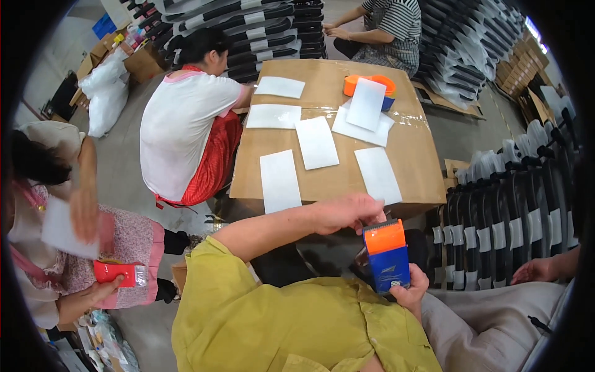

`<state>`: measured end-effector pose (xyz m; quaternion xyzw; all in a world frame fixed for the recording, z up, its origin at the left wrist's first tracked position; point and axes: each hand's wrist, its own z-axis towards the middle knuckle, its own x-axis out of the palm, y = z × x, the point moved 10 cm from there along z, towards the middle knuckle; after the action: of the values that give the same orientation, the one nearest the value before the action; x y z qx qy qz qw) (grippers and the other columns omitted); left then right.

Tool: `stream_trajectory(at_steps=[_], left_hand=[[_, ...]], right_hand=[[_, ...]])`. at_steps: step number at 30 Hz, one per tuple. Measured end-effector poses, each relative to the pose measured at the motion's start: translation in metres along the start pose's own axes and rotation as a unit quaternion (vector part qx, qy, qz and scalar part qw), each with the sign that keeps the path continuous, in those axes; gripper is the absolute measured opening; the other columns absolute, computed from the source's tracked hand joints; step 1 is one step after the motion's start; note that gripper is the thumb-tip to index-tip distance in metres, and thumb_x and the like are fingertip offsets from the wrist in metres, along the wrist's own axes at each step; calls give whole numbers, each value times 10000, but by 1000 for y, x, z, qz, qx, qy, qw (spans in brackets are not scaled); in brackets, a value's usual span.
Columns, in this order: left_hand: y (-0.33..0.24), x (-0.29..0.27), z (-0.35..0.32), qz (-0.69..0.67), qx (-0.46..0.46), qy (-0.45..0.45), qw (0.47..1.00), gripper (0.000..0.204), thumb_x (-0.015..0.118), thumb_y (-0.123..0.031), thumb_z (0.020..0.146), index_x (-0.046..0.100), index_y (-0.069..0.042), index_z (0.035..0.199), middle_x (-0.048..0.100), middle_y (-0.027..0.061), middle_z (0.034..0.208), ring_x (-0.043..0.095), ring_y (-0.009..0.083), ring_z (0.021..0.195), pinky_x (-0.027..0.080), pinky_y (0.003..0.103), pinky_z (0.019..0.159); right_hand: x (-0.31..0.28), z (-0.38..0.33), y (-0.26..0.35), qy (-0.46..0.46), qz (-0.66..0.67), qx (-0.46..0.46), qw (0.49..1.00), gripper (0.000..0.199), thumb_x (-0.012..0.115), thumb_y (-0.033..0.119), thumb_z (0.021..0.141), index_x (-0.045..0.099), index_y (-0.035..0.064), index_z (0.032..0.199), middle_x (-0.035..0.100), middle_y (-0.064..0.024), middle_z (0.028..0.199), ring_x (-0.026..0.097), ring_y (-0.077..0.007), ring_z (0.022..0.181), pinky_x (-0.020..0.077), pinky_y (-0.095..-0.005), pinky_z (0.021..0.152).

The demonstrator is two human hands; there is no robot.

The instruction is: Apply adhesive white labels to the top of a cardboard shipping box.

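Observation:
My right hand grips a blue and orange tape dispenser at its lower blue end, its toothed edge facing up. My left arm reaches across in front of me. At the toothed edge, the fingers of my left hand are pinched together; what they hold is too small to make out. Just beyond my hands stands a large cardboard box. Several white foam sheets lie spread on its top, one of them nearest my left hand. A second orange and blue tape dispenser sits there, partly covered by a leaning white sheet.
On the left a person holds a white sheet and a red tape dispenser. Another person in a white shirt crouches by the box; a third sits beyond it. Stacked black parts with white wrapping stand at right. Someone's hand shows at right.

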<state>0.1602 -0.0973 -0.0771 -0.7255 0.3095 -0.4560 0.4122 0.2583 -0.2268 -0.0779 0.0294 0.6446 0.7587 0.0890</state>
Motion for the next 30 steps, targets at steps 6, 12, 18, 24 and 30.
stream_trajectory(at_steps=[6, 12, 18, 24, 30], left_hand=[[-27, -18, -2, 91, 16, -104, 990, 355, 495, -348, 841, 617, -16, 810, 595, 31, 737, 533, 109, 681, 415, 226, 600], [-65, -24, -5, 338, 142, -222, 903, 198, 577, -176, 792, 620, 7, 854, 606, 63, 680, 545, 114, 608, 430, 236, 563], [-58, -15, 0, 405, 154, -246, 867, 179, 587, -130, 768, 615, 25, 852, 609, 100, 674, 559, 125, 600, 446, 238, 569], [-57, -9, 20, 383, 171, -206, 884, 139, 572, -111, 782, 615, 15, 823, 614, 65, 696, 553, 89, 623, 443, 224, 580], [-37, -14, 39, 278, 75, -211, 934, 121, 564, -121, 804, 590, -5, 784, 574, -10, 696, 504, 45, 628, 416, 197, 569]], right_hand=[[-5, 21, 11, 1, -44, -3, 999, 396, 705, 150, 584, 564, -37, 904, 607, -57, 713, 565, -103, 618, 443, -218, 584], [-4, 39, 21, 35, 15, -17, 999, 319, 698, 86, 646, 552, -55, 891, 614, -66, 731, 562, -82, 624, 443, -204, 582], [-10, 24, 12, 45, 18, 41, 998, 315, 690, 100, 667, 552, -47, 910, 621, -57, 774, 559, -72, 667, 453, -207, 613], [-13, 13, -6, 13, 92, 107, 990, 285, 652, 75, 711, 538, -31, 950, 611, -48, 809, 554, -70, 708, 449, -200, 634], [-17, 11, -7, 0, 100, 118, 988, 271, 637, 75, 732, 531, -24, 962, 603, -40, 827, 542, -60, 717, 449, -201, 648]])
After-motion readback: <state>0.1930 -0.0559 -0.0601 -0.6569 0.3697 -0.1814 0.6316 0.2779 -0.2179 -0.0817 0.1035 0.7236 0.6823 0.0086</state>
